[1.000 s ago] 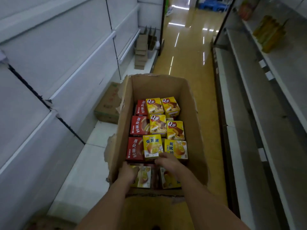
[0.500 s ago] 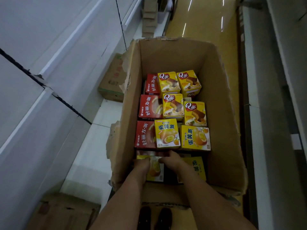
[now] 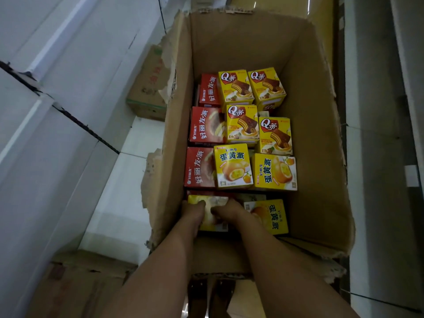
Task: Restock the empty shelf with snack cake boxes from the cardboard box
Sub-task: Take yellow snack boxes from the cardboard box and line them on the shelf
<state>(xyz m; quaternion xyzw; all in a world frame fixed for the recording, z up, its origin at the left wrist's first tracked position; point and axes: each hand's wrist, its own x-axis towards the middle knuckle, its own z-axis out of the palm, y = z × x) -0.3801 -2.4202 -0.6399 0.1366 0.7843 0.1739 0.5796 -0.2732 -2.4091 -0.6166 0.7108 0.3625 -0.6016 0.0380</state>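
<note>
A tall open cardboard box stands on the aisle floor with several snack cake boxes inside: red ones along the left, yellow Q ones at the far end, yellow egg-yolk-pie ones nearer. Both my hands reach into its near end. My left hand and my right hand grip the same yellow snack cake box, fingers curled over its top edge. Another yellow box lies just right of my right hand.
Empty white shelves rise on the left, their base deck beside the box. A closed carton sits on that deck, and another carton lies at the near left. Grey shelving lines the right side. My shoes show below the box.
My view has tilted further down and come closer to the box. Both hands have closed together on the near-left yellow box and lifted its far edge slightly.
</note>
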